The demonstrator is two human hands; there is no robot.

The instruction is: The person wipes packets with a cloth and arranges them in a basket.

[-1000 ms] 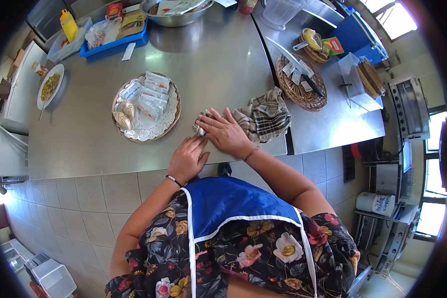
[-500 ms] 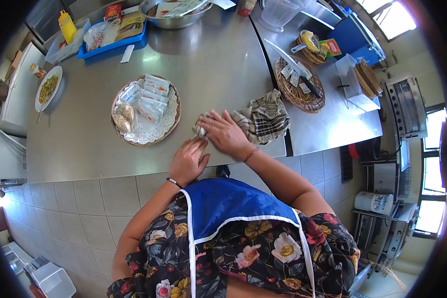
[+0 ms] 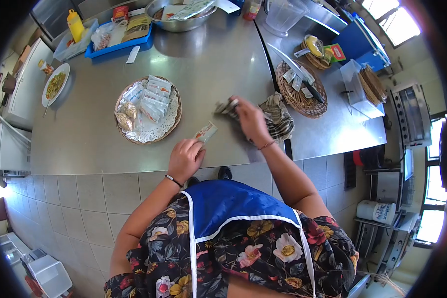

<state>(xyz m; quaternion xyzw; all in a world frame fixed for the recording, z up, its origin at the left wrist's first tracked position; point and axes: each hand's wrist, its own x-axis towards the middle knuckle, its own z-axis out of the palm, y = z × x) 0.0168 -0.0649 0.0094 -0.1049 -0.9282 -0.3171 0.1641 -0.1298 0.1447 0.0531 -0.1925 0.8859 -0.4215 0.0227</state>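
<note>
A small printed sachet (image 3: pixel 206 132) lies flat at the steel table's front, its lower end under the fingertips of my left hand (image 3: pixel 185 158). Those fingers are closed together on it. To its right, my right hand (image 3: pixel 253 122) grips a checked cloth (image 3: pixel 281 119), partly bunched beneath the palm and slightly blurred by motion. Left of my hands sits a round wicker basket lined with a white doily (image 3: pixel 156 132). It holds several similar sachets (image 3: pixel 155 105) and small bags of grain-like bits (image 3: pixel 126 116).
A large knife (image 3: pixel 305 82) rests across a wicker basket (image 3: pixel 317 110) on the right. A plate of food (image 3: pixel 63 82) stands far left. Along the back are a blue tray (image 3: pixel 143 40), a yellow bottle (image 3: pixel 75 25), a metal bowl (image 3: pixel 181 25) and a clear jug (image 3: pixel 283 17).
My right hand has lifted off the sachet and moved right with the cloth, uncovering the sachet. My left hand stays at the sachet's lower end.
</note>
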